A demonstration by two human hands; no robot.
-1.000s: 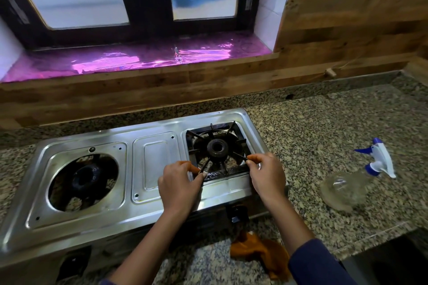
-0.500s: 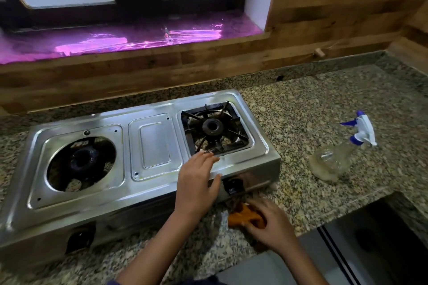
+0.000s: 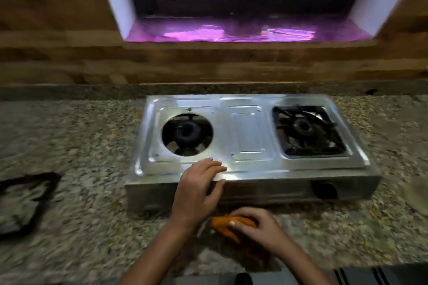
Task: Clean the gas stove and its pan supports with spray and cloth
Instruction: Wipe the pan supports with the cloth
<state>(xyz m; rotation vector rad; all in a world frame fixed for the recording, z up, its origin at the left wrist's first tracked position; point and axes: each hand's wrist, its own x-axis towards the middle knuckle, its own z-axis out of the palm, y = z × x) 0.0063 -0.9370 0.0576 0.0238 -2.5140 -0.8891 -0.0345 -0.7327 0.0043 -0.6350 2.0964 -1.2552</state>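
1. the view has swung left, so the gas stove [image 3: 252,146] now sits centre frame on the granite desk [image 3: 76,238], and the spray bottle has dropped out of sight.
2. right hand [image 3: 257,227], lower centre, is curled round the orange cloth [image 3: 228,224], gripping it on the desk just in front of the stove. a second ago it was on the pan support.
3. left hand [image 3: 199,190] lies flat, fingers loosely spread, on the stove's front edge, holding nothing.
4. one pan support [image 3: 308,132] sits back on the right burner; the other [image 3: 25,201] lies off at the left edge on the desk.
5. reads like wiping comes next, probably the steel top by the bare left burner [image 3: 187,134].
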